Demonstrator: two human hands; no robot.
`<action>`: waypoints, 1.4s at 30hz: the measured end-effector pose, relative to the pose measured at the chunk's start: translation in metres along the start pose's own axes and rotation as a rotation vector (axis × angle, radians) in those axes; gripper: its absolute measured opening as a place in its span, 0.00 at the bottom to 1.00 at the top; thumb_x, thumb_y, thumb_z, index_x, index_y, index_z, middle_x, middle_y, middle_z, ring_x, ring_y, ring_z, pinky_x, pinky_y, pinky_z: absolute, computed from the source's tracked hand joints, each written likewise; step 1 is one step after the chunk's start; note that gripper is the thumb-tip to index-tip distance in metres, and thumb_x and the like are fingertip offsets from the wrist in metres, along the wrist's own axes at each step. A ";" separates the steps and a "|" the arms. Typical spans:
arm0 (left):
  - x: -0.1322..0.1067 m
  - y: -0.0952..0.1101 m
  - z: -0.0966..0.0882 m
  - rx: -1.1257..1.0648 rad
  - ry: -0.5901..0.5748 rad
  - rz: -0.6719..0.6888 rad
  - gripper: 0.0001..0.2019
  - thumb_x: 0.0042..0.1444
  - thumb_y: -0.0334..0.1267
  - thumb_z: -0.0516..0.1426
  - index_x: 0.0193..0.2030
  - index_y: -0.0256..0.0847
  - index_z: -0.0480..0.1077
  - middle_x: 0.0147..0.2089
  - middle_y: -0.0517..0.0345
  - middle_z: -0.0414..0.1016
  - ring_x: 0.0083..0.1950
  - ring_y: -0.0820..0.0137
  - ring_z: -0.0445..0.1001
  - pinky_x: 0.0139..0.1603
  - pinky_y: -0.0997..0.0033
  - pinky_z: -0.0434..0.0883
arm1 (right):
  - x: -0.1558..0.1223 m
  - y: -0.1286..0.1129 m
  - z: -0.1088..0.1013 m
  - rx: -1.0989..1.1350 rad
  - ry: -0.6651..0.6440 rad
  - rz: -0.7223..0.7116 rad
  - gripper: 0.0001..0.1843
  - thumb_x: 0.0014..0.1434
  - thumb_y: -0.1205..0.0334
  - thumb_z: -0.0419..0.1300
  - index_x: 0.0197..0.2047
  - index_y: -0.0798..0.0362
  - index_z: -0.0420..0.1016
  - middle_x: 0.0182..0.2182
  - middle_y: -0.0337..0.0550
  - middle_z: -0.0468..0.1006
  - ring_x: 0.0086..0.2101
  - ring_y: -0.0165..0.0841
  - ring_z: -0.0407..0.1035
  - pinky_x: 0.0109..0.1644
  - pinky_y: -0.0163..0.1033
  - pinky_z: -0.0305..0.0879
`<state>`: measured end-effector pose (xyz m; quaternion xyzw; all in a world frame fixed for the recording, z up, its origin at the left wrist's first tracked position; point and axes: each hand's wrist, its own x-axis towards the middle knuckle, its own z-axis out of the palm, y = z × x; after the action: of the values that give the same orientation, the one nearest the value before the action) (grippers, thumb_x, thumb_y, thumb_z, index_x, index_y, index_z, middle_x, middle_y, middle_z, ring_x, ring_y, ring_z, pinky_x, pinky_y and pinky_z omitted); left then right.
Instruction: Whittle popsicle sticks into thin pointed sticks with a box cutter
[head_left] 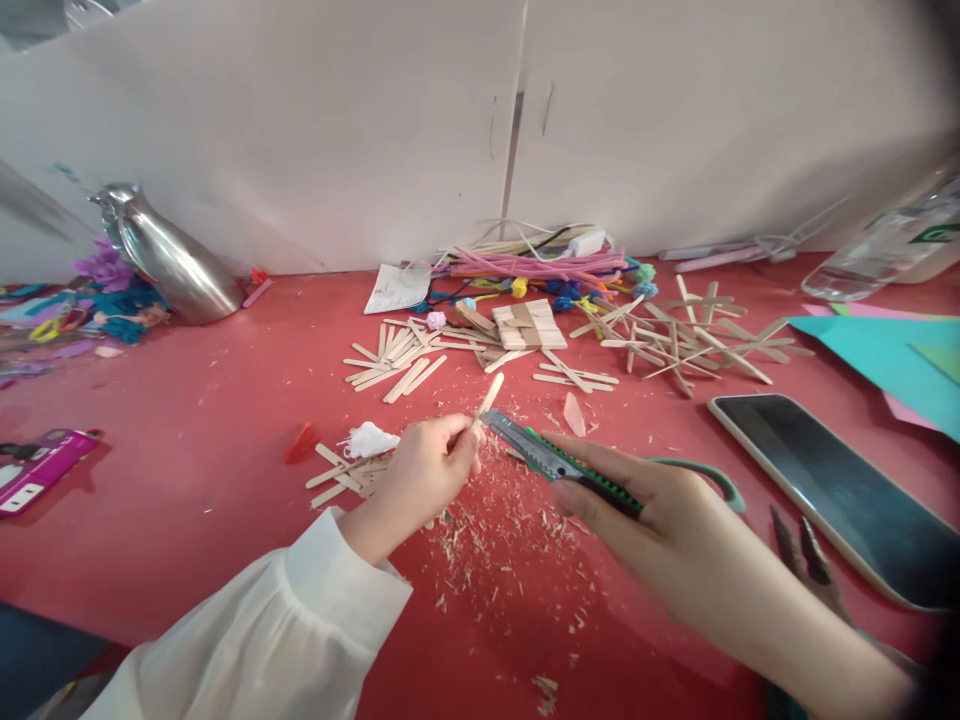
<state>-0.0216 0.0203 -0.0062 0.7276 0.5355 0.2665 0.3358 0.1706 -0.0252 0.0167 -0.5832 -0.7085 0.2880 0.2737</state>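
Observation:
A short wooden craft stick (491, 393) is pinched in my left hand (435, 460), its upper end pointing away from me. My right hand (652, 510) is closed around a green and black utility knife (577, 472). The knife's metal blade holder points left, and its tip meets or nearly meets the stick just above my left fingertips. Wood shavings (487, 545) lie scattered on the red table (247, 440) beneath both hands. Beside my left wrist are several loose craft sticks (330, 480) and a crumpled white wad (371, 440).
Piles of craft sticks (694, 335) lie behind my hands, with colourful pipe cleaners (540, 265) along the wall. A phone (832, 480) and scissors (806, 560) are at right, near a clear bottle (862, 260). A steel jug (176, 260) stands at back left.

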 end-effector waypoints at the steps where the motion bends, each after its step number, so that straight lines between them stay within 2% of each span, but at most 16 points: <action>1: 0.000 0.000 0.000 0.005 0.004 0.004 0.16 0.61 0.41 0.46 0.24 0.38 0.63 0.20 0.61 0.66 0.21 0.76 0.64 0.24 0.76 0.60 | 0.000 -0.001 0.001 0.001 0.001 -0.008 0.23 0.56 0.56 0.51 0.54 0.51 0.71 0.15 0.32 0.67 0.14 0.24 0.51 0.13 0.30 0.50; 3: 0.000 0.001 0.000 0.012 0.007 0.011 0.16 0.61 0.40 0.46 0.24 0.38 0.63 0.21 0.62 0.66 0.21 0.76 0.64 0.24 0.77 0.59 | 0.001 -0.001 0.002 -0.014 0.013 -0.047 0.22 0.56 0.59 0.51 0.53 0.51 0.71 0.15 0.32 0.69 0.13 0.24 0.53 0.13 0.29 0.51; 7: 0.000 0.003 0.000 0.040 -0.022 0.006 0.16 0.60 0.38 0.46 0.23 0.38 0.62 0.20 0.64 0.63 0.20 0.77 0.62 0.23 0.77 0.57 | 0.000 0.003 0.008 -0.168 0.098 -0.199 0.20 0.57 0.64 0.49 0.50 0.53 0.73 0.19 0.37 0.75 0.16 0.26 0.63 0.18 0.31 0.60; 11: 0.000 0.005 0.000 0.094 -0.028 -0.013 0.15 0.60 0.38 0.47 0.23 0.38 0.62 0.19 0.64 0.62 0.20 0.77 0.61 0.23 0.76 0.55 | -0.003 0.008 0.013 -0.338 0.198 -0.324 0.20 0.57 0.66 0.48 0.49 0.58 0.74 0.22 0.42 0.78 0.17 0.28 0.68 0.18 0.31 0.61; 14: 0.001 0.005 0.001 0.082 -0.040 -0.024 0.16 0.60 0.38 0.46 0.23 0.38 0.61 0.20 0.63 0.63 0.21 0.76 0.62 0.24 0.76 0.56 | -0.005 0.008 0.014 -0.463 0.262 -0.431 0.20 0.59 0.67 0.46 0.46 0.61 0.75 0.20 0.41 0.77 0.16 0.28 0.68 0.17 0.32 0.59; 16: 0.001 0.005 0.001 0.078 -0.047 -0.030 0.16 0.60 0.39 0.46 0.23 0.38 0.61 0.20 0.63 0.62 0.20 0.76 0.62 0.23 0.76 0.56 | -0.006 0.007 0.015 -0.573 0.325 -0.488 0.20 0.60 0.68 0.44 0.46 0.61 0.75 0.20 0.40 0.76 0.13 0.28 0.66 0.13 0.33 0.54; 20: 0.001 0.008 0.000 0.079 -0.045 -0.034 0.16 0.60 0.40 0.47 0.22 0.38 0.61 0.19 0.64 0.61 0.19 0.77 0.60 0.22 0.76 0.55 | -0.008 0.004 0.012 -0.665 0.391 -0.523 0.20 0.60 0.68 0.44 0.48 0.60 0.74 0.19 0.37 0.74 0.11 0.29 0.64 0.11 0.36 0.48; 24: 0.000 0.007 -0.001 0.004 -0.053 -0.039 0.17 0.61 0.41 0.47 0.23 0.38 0.62 0.18 0.65 0.61 0.17 0.78 0.59 0.21 0.77 0.56 | -0.006 0.005 0.007 -0.532 0.343 -0.463 0.19 0.58 0.66 0.48 0.47 0.56 0.75 0.19 0.36 0.74 0.13 0.30 0.65 0.13 0.35 0.53; 27: 0.000 0.002 0.000 -0.045 -0.046 -0.038 0.17 0.61 0.42 0.47 0.24 0.38 0.64 0.19 0.64 0.64 0.17 0.79 0.60 0.21 0.78 0.57 | -0.004 0.006 0.004 -0.377 0.257 -0.343 0.19 0.56 0.66 0.50 0.49 0.53 0.74 0.19 0.35 0.74 0.15 0.27 0.64 0.16 0.32 0.58; 31: 0.002 -0.006 0.002 -0.083 -0.032 -0.019 0.16 0.61 0.42 0.46 0.27 0.38 0.66 0.23 0.60 0.70 0.20 0.78 0.63 0.22 0.78 0.60 | -0.002 0.005 0.001 -0.148 0.076 -0.139 0.21 0.56 0.62 0.51 0.52 0.47 0.71 0.15 0.30 0.68 0.13 0.24 0.56 0.16 0.28 0.56; 34: 0.002 -0.006 0.002 -0.074 -0.020 -0.010 0.16 0.61 0.42 0.46 0.28 0.38 0.66 0.24 0.60 0.71 0.21 0.77 0.64 0.23 0.77 0.61 | -0.001 0.003 0.000 -0.067 0.027 -0.025 0.22 0.56 0.57 0.51 0.53 0.48 0.71 0.17 0.31 0.67 0.15 0.24 0.51 0.15 0.29 0.54; 38: 0.001 -0.003 0.001 -0.037 -0.009 0.002 0.16 0.61 0.41 0.46 0.26 0.38 0.66 0.22 0.61 0.69 0.20 0.77 0.65 0.23 0.77 0.60 | 0.000 0.000 0.000 -0.001 0.001 0.025 0.22 0.55 0.55 0.52 0.52 0.48 0.72 0.19 0.33 0.68 0.16 0.25 0.50 0.16 0.30 0.53; 42: 0.000 0.000 -0.001 -0.004 -0.002 0.002 0.16 0.60 0.40 0.47 0.24 0.38 0.65 0.19 0.63 0.66 0.19 0.78 0.63 0.23 0.77 0.59 | -0.001 -0.001 0.002 -0.013 0.000 0.016 0.22 0.55 0.56 0.52 0.52 0.49 0.72 0.17 0.33 0.67 0.15 0.25 0.51 0.14 0.30 0.51</action>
<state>-0.0222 0.0207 -0.0055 0.7279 0.5339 0.2670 0.3374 0.1687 -0.0268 0.0162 -0.5907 -0.7056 0.2856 0.2677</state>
